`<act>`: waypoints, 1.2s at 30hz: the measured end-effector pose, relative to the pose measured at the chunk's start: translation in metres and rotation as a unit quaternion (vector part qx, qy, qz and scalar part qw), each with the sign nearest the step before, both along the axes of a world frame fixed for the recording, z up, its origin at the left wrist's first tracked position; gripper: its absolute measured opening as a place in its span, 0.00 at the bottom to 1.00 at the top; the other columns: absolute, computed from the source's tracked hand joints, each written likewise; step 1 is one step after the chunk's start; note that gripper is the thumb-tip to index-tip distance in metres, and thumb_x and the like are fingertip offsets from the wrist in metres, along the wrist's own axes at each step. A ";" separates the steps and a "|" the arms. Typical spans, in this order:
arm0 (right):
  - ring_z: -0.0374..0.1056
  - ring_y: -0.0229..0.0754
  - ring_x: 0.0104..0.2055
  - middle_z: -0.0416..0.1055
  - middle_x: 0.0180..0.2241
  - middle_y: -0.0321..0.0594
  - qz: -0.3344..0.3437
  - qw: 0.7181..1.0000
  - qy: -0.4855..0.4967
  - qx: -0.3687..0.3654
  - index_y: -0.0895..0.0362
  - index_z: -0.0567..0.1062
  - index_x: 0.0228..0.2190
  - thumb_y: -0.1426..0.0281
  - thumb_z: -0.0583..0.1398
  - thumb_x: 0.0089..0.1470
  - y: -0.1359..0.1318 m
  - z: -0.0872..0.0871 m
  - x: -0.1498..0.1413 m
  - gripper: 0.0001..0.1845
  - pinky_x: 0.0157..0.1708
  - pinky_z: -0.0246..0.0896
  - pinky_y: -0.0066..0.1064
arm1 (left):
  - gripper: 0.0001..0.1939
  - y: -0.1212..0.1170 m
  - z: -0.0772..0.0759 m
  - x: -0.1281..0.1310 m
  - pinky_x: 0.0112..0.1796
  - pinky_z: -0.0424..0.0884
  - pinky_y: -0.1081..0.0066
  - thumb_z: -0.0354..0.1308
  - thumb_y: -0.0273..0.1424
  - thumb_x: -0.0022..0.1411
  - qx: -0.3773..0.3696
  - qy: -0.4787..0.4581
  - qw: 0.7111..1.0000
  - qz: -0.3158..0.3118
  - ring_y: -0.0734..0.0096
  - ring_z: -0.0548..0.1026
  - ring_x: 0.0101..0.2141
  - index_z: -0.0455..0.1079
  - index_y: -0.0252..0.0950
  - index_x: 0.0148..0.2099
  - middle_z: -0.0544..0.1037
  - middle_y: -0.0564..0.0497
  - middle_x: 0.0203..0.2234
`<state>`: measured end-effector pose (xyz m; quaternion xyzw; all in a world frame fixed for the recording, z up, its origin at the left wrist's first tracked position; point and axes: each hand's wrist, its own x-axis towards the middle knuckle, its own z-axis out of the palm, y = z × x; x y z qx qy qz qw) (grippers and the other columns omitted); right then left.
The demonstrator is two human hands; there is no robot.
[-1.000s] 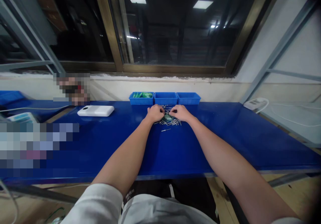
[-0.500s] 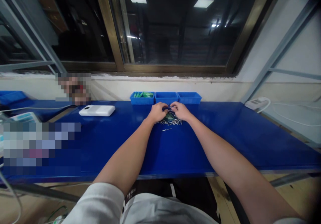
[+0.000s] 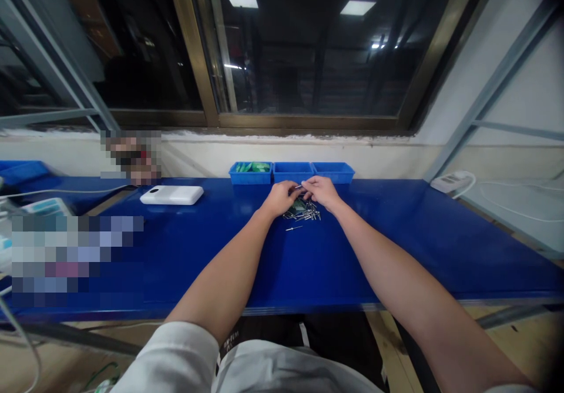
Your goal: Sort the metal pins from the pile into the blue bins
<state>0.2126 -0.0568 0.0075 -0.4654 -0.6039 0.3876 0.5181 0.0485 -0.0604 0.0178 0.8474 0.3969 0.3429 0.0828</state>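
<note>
Just in front of the blue bins, my hands meet over a small pile of metal blind rivets (image 3: 308,212). Something flat and green lies among the rivets, partly covered. My left hand (image 3: 280,198) is closed at the pile's left side, its fingertips at one end of a thin silvery rivet (image 3: 298,187). From the right, my right hand (image 3: 323,192) pinches the other end of that rivet between thumb and finger. One loose rivet (image 3: 294,228) rests apart on the blue table (image 3: 308,269), nearer to me.
Three blue bins stand in a row at the back; the left bin (image 3: 251,177) holds green packets. A white power bank (image 3: 171,195) lies to the left. At the right rear is a white power strip (image 3: 450,181) with a cable. Blurred-out items occupy the far left.
My right hand has lifted slightly and turned inward; its fingertips now come together with my left hand's at a rivet above the pile. The loose rivet stays put.
</note>
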 end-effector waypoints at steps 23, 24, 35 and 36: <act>0.61 0.32 0.19 0.72 0.23 0.37 -0.010 0.998 -0.004 0.059 0.58 0.71 0.28 0.54 0.63 0.40 -0.004 0.005 0.002 0.20 0.19 0.56 0.24 | 0.18 -0.001 0.002 -0.001 0.33 0.64 0.74 0.42 0.36 0.66 -0.008 0.006 0.998 0.060 0.70 0.73 0.29 0.70 0.34 0.34 0.77 0.48 0.27; 0.62 0.32 0.19 0.72 0.23 0.37 -0.003 0.998 0.010 0.055 0.58 0.71 0.28 0.55 0.63 0.38 -0.004 0.005 0.002 0.19 0.19 0.55 0.24 | 0.18 -0.001 0.002 -0.001 0.33 0.64 0.73 0.41 0.36 0.66 -0.008 0.006 0.998 0.060 0.70 0.73 0.29 0.70 0.34 0.33 0.76 0.48 0.26; 0.67 0.38 0.28 0.74 0.27 0.40 -0.118 0.990 0.042 0.059 0.59 0.74 0.29 0.61 0.60 0.40 0.005 0.003 0.020 0.15 0.23 0.59 0.26 | 0.18 0.001 0.000 -0.003 0.39 0.66 0.72 0.44 0.39 0.64 -0.025 -0.047 0.996 0.074 0.68 0.74 0.36 0.69 0.35 0.45 0.77 0.48 0.35; 0.68 0.39 0.30 0.74 0.28 0.40 -0.149 0.986 0.035 0.063 0.59 0.74 0.30 0.61 0.60 0.40 0.007 0.002 0.024 0.15 0.26 0.62 0.27 | 0.17 0.003 -0.002 -0.004 0.39 0.66 0.72 0.45 0.39 0.64 -0.024 -0.051 0.995 0.078 0.68 0.74 0.36 0.69 0.35 0.45 0.77 0.48 0.35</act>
